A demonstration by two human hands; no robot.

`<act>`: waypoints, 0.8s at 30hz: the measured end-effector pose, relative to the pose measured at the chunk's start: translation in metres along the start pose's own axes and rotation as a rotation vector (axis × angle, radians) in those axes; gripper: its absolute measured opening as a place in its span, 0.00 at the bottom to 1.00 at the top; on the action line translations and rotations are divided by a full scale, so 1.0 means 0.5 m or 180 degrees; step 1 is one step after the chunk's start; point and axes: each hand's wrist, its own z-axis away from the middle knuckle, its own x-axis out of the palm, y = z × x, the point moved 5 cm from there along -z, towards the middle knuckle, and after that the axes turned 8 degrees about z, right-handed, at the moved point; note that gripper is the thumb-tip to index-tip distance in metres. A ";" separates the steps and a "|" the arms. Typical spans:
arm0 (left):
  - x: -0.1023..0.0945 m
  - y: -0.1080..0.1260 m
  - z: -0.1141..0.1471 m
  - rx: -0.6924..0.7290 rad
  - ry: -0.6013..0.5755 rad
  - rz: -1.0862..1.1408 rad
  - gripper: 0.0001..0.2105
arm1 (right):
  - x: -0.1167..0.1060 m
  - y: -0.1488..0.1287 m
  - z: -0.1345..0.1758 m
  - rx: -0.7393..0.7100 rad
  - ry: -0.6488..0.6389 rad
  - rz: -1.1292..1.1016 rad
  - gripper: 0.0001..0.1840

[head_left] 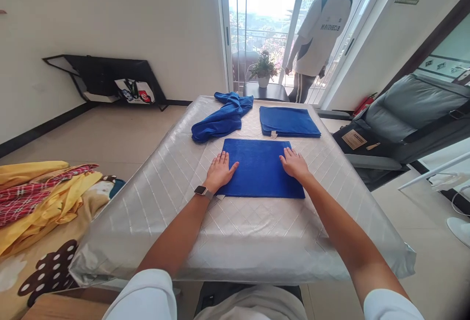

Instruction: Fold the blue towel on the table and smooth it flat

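Note:
A blue cloth point(260, 170), folded into a flat rectangle, lies on the table in front of me. My left hand point(221, 169) rests flat on its left edge, fingers stretched out, with a watch on the wrist. On the cloth's right edge lies my right hand point(294, 164), also flat and open. Behind it to the right is a stack of folded blue cloths point(290, 120) with a small white tag showing. A crumpled blue cloth point(223, 116) sits loosely at the far left of the table.
The table point(157, 202) wears a silvery quilted cover. Yellow and plaid fabric point(47, 192) is heaped at the left. A grey armchair point(422, 119) with a black bag point(362, 139) stands at the right. Beyond the table are a potted plant point(263, 72) and a person point(317, 36).

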 end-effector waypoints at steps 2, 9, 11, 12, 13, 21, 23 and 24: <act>-0.001 0.002 0.002 0.0028 0.0014 -0.0013 0.40 | 0.014 0.000 -0.017 0.0034 0.0054 -0.0080 0.37; -0.015 -0.004 0.009 0.0175 0.0248 -0.0199 0.40 | 0.052 0.005 -0.033 0.0088 0.0187 -0.0289 0.39; -0.023 0.002 0.013 0.0292 0.0386 -0.0187 0.40 | 0.052 0.005 -0.033 0.0076 0.0195 -0.0322 0.38; -0.025 0.010 0.015 0.0377 0.0427 -0.0154 0.40 | 0.051 0.004 -0.032 0.0075 0.0195 -0.0339 0.38; -0.025 0.024 0.018 0.0486 0.0436 -0.0106 0.40 | 0.050 0.003 -0.032 0.0073 0.0196 -0.0358 0.38; 0.029 0.289 0.005 0.1909 -0.0028 0.0156 0.37 | 0.044 0.001 -0.024 0.0030 0.0266 -0.0449 0.38; 0.050 0.357 -0.031 0.1918 -0.0167 0.0250 0.36 | 0.043 0.002 -0.019 -0.0031 0.0274 -0.0358 0.37; 0.061 0.384 -0.052 0.1870 -0.0227 0.0304 0.36 | 0.043 0.003 -0.016 -0.0067 0.0264 -0.0304 0.36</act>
